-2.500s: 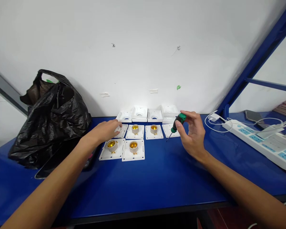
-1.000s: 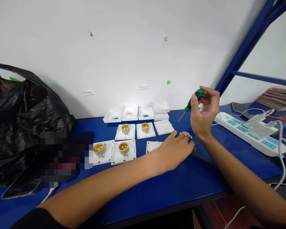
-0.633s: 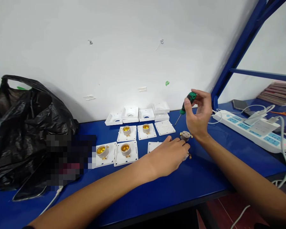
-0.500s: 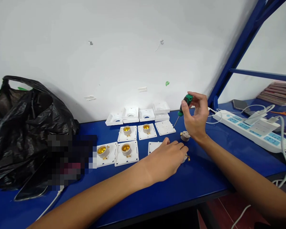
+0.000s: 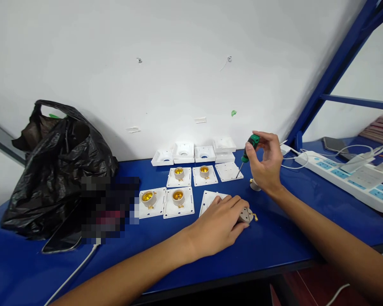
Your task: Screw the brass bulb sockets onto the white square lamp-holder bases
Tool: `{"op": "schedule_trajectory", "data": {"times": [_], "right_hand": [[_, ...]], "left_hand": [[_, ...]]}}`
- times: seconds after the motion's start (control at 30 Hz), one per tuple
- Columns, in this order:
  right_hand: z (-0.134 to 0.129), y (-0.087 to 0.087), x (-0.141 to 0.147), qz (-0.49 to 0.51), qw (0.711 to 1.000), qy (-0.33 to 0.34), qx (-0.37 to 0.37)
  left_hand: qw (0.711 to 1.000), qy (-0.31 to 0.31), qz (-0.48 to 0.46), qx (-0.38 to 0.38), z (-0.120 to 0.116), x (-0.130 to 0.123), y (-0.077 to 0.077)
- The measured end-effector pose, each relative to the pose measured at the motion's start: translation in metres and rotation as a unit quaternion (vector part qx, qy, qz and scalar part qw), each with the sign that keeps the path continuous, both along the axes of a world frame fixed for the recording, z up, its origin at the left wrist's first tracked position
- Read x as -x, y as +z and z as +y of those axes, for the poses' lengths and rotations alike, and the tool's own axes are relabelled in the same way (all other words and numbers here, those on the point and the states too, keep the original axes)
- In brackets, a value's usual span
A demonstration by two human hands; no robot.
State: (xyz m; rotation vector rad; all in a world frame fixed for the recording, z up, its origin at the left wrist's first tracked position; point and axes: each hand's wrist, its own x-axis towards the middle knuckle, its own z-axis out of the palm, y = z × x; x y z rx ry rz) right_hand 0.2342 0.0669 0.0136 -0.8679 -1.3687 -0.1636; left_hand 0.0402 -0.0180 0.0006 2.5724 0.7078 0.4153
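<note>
My right hand (image 5: pixel 268 159) grips a green and black screwdriver (image 5: pixel 250 146), its shaft pointing down and its tip near the edge of a white square plate (image 5: pixel 228 171). Against the blue table, my left hand (image 5: pixel 220 223) has its fingers around a round ceramic lamp socket (image 5: pixel 245 215), underside up, with a brass tab sticking out at the right. Another white plate (image 5: pixel 207 200) lies partly hidden behind that hand. A second loose socket (image 5: pixel 254 185) is partly covered by my right hand. Several plates at the left carry sockets with brass threads, such as this lamp socket (image 5: pixel 178 197).
White square covers (image 5: pixel 204 154) stand along the wall, some stacked. A black plastic bag (image 5: pixel 60 170) and a dark phone (image 5: pixel 64 238) with a white cable lie at the left. At the right are a power strip (image 5: pixel 344 178) with cables and a blue frame (image 5: pixel 332 76).
The view has turned slightly left, so things appear further right. My left fingers have shifted, and more of the socket's underside shows. The screwdriver stays in my right hand.
</note>
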Motion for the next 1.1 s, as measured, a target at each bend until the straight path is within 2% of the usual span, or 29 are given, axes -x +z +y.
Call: {"op": "schedule_trajectory", "data": {"times": [0.13,0.23,0.57,0.7,0.9,1.1], "right_hand": [[-0.001,-0.001,0.001,-0.001,1.0,0.0,0.005],[-0.002,-0.002,0.001,-0.002,1.0,0.004,0.004],[-0.004,-0.001,0.001,-0.034,0.999,0.0,-0.003],[-0.005,-0.001,-0.001,-0.053,0.998,0.0,-0.024],[-0.012,-0.001,0.007,-0.072,0.997,0.016,-0.035],[-0.02,0.001,0.014,-0.084,0.996,0.034,-0.026]], "left_hand": [[0.996,0.075,-0.036,0.033,-0.011,-0.003,-0.01],[0.993,0.1,-0.037,0.042,-0.016,-0.007,-0.013],[0.996,0.083,-0.039,0.013,-0.013,-0.008,-0.015],[0.991,0.089,-0.087,0.041,-0.015,-0.007,-0.011],[0.953,0.118,-0.231,0.154,0.005,0.016,0.007],[0.913,0.187,-0.283,0.226,0.032,0.052,0.006]]}}
